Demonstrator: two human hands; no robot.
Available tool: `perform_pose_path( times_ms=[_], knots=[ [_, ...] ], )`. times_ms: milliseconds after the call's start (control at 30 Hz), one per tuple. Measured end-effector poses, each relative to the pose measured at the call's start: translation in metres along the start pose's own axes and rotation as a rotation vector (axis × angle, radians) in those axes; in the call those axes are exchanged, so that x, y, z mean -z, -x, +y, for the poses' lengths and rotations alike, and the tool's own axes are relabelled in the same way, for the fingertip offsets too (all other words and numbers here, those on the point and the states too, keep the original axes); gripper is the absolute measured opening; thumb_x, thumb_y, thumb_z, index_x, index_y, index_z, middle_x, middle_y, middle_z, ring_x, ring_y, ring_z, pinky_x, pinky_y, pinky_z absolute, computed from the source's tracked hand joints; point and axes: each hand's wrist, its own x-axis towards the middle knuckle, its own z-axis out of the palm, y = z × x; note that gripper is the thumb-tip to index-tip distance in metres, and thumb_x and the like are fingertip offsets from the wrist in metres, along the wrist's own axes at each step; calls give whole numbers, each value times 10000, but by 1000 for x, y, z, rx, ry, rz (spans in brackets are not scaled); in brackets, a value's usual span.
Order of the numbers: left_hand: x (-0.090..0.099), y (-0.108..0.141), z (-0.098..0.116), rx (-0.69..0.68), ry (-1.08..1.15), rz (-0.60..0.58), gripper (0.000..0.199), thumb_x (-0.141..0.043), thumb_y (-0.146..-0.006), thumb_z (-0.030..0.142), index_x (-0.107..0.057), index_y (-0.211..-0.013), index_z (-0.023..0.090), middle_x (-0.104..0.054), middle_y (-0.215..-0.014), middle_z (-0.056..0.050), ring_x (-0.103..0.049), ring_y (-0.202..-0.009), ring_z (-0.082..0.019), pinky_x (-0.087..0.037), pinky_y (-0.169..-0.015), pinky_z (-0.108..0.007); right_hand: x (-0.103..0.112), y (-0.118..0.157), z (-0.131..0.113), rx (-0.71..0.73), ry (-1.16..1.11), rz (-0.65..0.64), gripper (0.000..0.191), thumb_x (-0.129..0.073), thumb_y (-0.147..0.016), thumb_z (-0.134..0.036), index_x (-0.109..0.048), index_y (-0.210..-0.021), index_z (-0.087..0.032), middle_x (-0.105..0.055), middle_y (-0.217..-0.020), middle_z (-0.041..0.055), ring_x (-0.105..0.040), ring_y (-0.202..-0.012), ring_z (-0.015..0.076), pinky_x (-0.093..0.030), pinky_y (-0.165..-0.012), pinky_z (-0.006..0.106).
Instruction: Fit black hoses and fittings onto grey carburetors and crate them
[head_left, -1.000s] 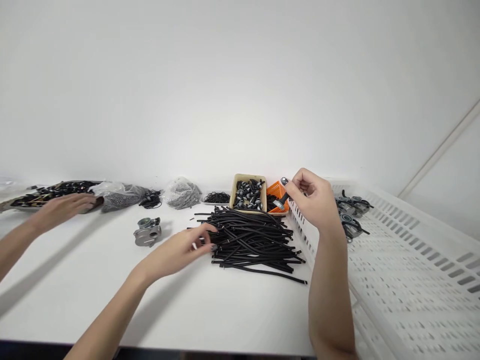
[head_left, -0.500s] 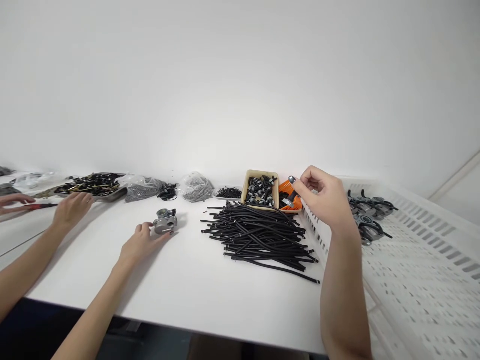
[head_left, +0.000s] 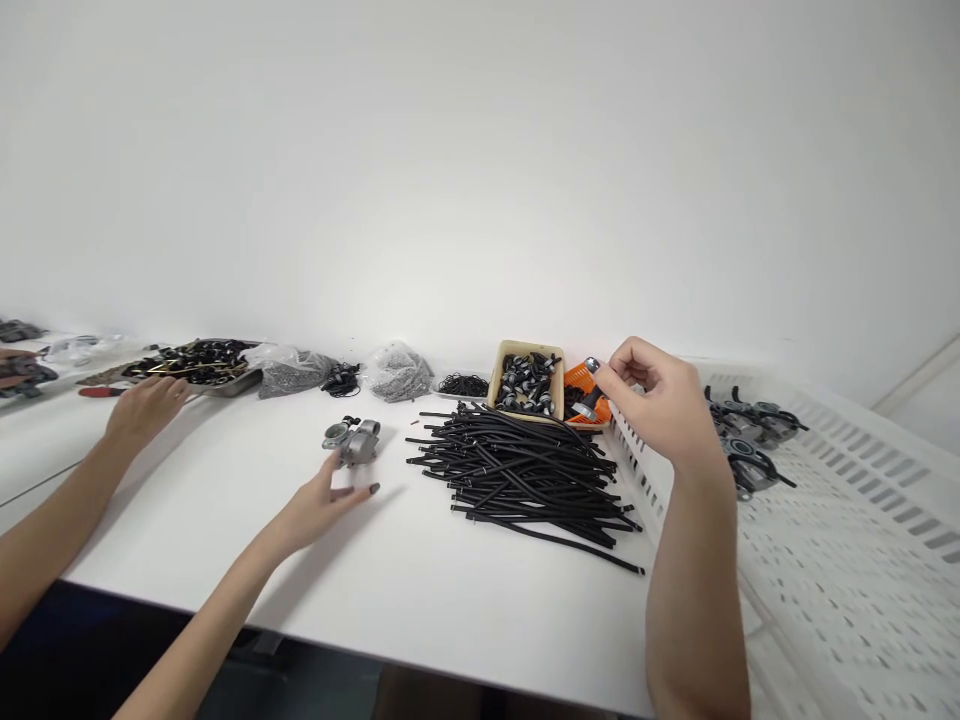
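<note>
A grey metal fitting [head_left: 354, 442] with round openings stands on the white table. My left hand [head_left: 311, 510] is at its near side, a fingertip against it and the thumb stretched out apart from it. My right hand [head_left: 656, 400] is raised in front of the orange basket [head_left: 577, 378], fingers curled and thumb forward. From its fingertips hangs a small black-and-silver part [head_left: 586, 408], partly hidden. Similar parts fill the beige tray [head_left: 495, 378] beside the basket. A heap of black rubber tubes [head_left: 517, 470] lies between my hands.
A white perforated crate [head_left: 840, 550] at right holds several metal fittings [head_left: 757, 430]. Along the wall lie bags of small parts [head_left: 397, 372], thin black rings [head_left: 463, 385] and a metal tray [head_left: 251, 380]. A co-worker's hand [head_left: 146, 410] rests by red-handled pliers [head_left: 101, 392].
The grey fitting has moved right and turned, and my left hand has moved right, its thumb now away from it. My right hand stays nearly still. The red tool has left the co-worker's other hand.
</note>
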Motion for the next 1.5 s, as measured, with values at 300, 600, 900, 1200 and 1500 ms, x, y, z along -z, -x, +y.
perform_pose_path(
  times_ms=[300,600,900,1200,1500],
  knots=[
    [44,-38,-16,-120,-193,194,597,-434,-887,537,-575,-1325,158,-609,-1444,-199,-599,-1306,-397,-515,-1032,-481,-1,-2,1,18,17,-11,286,-666,-869,-280,-481,-656,-232,-502,-635,-13,-467,-612,146,-378,-550,272],
    [21,-32,-23,-116,-541,148,327,-415,-890,409,-642,-956,183,-720,-1082,-206,-734,-889,-389,-543,-711,-424,2,1,1,35,13,-3,297,-657,-876,-290,-464,-657,-235,-476,-622,-20,-447,-595,139,-378,-536,260],
    [11,1,-5,-124,-765,218,454,-240,-1005,427,-601,-1024,152,-767,-954,-195,-726,-798,-417,-460,-627,-420,-3,-3,-1,13,62,-63,303,-659,-871,-304,-451,-662,-231,-497,-634,-23,-472,-615,140,-385,-581,267],
    [-6,46,57,-629,-742,224,415,-388,-1013,369,-599,-686,228,-710,-643,-47,-687,-633,-240,-402,-589,-331,-4,-3,0,9,63,-70,281,-643,-875,-292,-460,-671,-229,-518,-644,-18,-458,-624,137,-383,-582,260],
    [-78,51,128,-1334,-472,403,285,-527,-1003,298,-534,-734,203,-609,-669,-9,-573,-605,-179,-438,-631,-326,-4,-3,0,0,55,-84,263,-647,-857,-309,-470,-680,-227,-531,-668,-16,-473,-648,136,-394,-595,248]
  ],
)
